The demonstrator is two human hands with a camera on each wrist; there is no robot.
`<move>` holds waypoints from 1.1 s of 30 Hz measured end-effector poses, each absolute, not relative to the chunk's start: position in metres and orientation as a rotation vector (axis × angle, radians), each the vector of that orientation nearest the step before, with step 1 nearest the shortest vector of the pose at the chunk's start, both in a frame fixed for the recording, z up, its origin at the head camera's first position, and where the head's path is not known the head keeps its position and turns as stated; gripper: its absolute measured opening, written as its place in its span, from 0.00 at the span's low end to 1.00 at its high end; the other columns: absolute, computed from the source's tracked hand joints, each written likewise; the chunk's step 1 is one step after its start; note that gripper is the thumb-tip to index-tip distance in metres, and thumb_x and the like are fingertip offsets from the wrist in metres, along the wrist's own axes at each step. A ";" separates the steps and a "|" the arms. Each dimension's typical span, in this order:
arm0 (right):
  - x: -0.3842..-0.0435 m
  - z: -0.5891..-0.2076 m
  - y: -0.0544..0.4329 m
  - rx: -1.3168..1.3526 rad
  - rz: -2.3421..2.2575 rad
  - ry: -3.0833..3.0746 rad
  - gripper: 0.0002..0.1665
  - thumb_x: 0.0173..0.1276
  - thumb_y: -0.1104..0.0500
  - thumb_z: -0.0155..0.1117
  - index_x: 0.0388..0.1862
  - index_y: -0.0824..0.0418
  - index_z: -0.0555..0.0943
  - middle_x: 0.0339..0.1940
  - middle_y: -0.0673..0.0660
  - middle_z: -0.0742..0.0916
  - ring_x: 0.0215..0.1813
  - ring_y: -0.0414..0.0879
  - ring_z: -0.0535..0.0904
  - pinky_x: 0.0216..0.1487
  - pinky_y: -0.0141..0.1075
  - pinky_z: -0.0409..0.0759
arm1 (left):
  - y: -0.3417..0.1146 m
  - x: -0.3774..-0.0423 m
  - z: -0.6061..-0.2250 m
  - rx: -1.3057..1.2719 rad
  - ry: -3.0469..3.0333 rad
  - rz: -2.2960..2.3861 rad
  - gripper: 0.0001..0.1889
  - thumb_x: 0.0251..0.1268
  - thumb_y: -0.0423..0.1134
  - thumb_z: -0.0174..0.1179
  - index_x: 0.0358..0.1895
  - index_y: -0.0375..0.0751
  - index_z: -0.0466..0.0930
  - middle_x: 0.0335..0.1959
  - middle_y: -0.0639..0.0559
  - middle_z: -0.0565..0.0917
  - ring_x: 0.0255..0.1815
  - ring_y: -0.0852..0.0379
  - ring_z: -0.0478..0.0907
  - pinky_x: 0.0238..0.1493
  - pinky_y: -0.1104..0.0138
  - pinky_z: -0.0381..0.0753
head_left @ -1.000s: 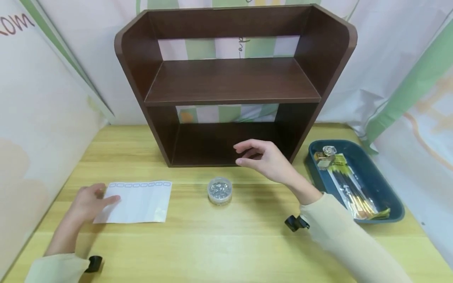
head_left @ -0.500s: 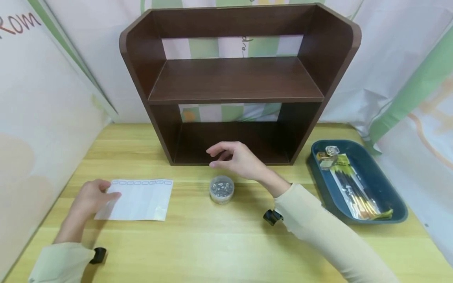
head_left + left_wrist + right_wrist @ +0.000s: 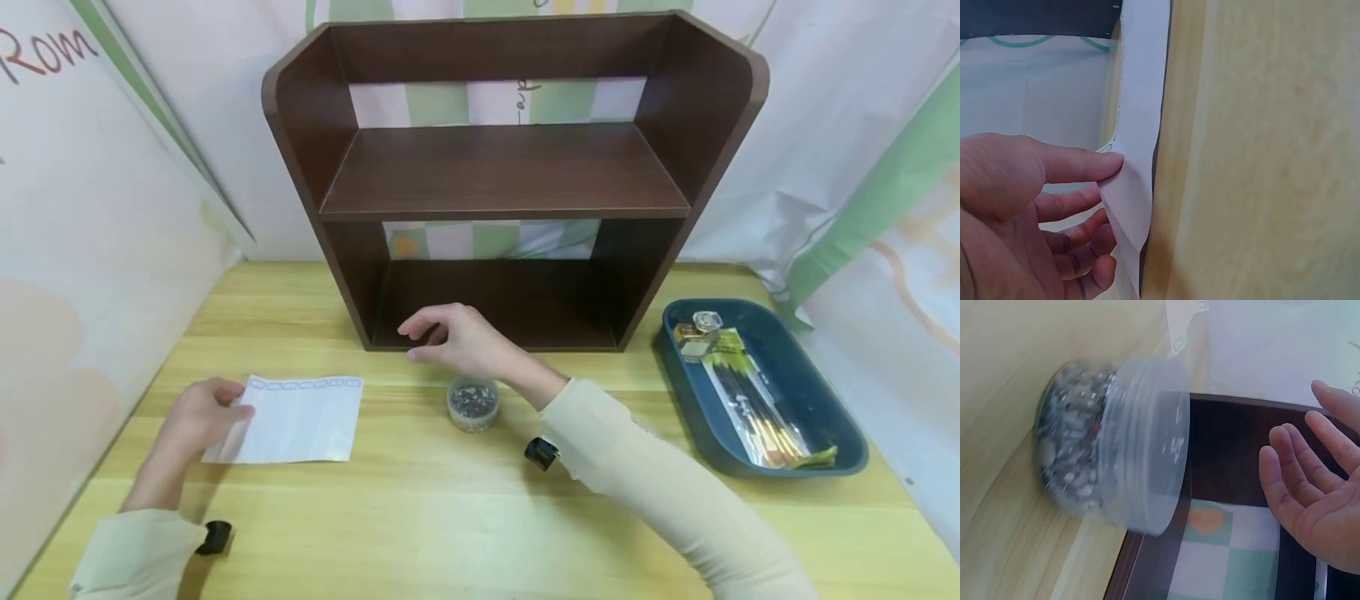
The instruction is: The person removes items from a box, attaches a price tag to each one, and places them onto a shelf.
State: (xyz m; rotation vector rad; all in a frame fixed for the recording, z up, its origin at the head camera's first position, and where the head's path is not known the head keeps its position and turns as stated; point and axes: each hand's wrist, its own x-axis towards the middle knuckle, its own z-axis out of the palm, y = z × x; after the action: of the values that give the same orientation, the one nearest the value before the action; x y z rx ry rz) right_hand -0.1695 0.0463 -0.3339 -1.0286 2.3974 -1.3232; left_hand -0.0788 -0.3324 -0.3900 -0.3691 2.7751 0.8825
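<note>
At the left of the table, my left hand (image 3: 197, 418) pinches the left edge of a white paper sheet (image 3: 303, 425) with a row of small printed boxes along its far edge. In the left wrist view the thumb presses on the sheet (image 3: 1138, 94), which bends near the grip. My right hand (image 3: 459, 340) hovers above the table, in front of the shelf, with relaxed fingers and nothing in them. Just below its wrist stands a round clear jar (image 3: 472, 406) of small silvery pieces. The right wrist view shows the jar (image 3: 1110, 444) lidded and apart from the fingers.
A dark brown two-tier shelf (image 3: 502, 171) stands at the back of the table. To the right lies a dark blue tray (image 3: 813, 400) holding a packet of brushes (image 3: 753, 408) and a small glass bottle (image 3: 697, 337). White cloth walls (image 3: 90, 217) border the table.
My right hand has moved left across the front of the shelf, past the jar. The left hand keeps its pinch on the paper, which has shifted slightly. The view has turned a little.
</note>
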 end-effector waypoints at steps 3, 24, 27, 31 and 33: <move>-0.170 -0.333 0.038 -1.049 -1.318 2.384 0.16 0.65 0.61 0.74 0.52 0.58 0.85 0.47 0.51 0.86 0.43 0.45 0.83 0.45 0.32 0.82 | -0.332 -0.079 -0.391 -0.349 2.798 0.914 0.25 0.68 0.35 0.57 0.61 0.19 0.69 0.56 0.21 0.74 0.52 0.29 0.74 0.50 0.41 0.77; -0.169 -0.331 -0.019 -1.059 -1.280 2.315 0.14 0.68 0.59 0.71 0.51 0.59 0.85 0.45 0.50 0.88 0.48 0.41 0.81 0.49 0.27 0.79 | -0.284 -0.065 -0.364 -0.057 3.077 1.260 0.16 0.71 0.34 0.62 0.57 0.32 0.77 0.52 0.32 0.81 0.52 0.35 0.78 0.48 0.54 0.81; -0.168 -0.335 -0.026 -1.011 -1.316 2.310 0.13 0.70 0.57 0.70 0.51 0.59 0.85 0.43 0.48 0.87 0.45 0.40 0.80 0.46 0.28 0.79 | -0.275 -0.062 -0.361 -0.027 3.130 1.257 0.19 0.65 0.32 0.67 0.58 0.35 0.79 0.51 0.37 0.82 0.49 0.39 0.79 0.39 0.69 0.81; -0.167 -0.337 -0.032 -0.954 -1.390 2.307 0.13 0.72 0.55 0.67 0.51 0.59 0.85 0.42 0.47 0.87 0.44 0.43 0.80 0.42 0.29 0.79 | -0.263 -0.063 -0.358 0.091 3.240 1.218 0.21 0.59 0.27 0.71 0.57 0.36 0.82 0.48 0.40 0.81 0.45 0.45 0.77 0.37 0.70 0.77; -0.167 -0.338 -0.035 -0.923 -1.416 2.305 0.13 0.72 0.54 0.67 0.51 0.59 0.85 0.42 0.47 0.87 0.44 0.43 0.80 0.42 0.29 0.79 | -0.257 -0.065 -0.355 0.159 3.272 1.206 0.22 0.56 0.26 0.72 0.57 0.36 0.82 0.48 0.40 0.81 0.44 0.46 0.76 0.40 0.64 0.76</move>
State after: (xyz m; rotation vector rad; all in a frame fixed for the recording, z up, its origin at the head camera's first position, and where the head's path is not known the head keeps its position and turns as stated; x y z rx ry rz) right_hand -0.1670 -0.0347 -0.3379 -0.9227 2.3052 -1.4158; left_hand -0.0651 -0.2572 -0.3555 0.1588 3.2719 1.2056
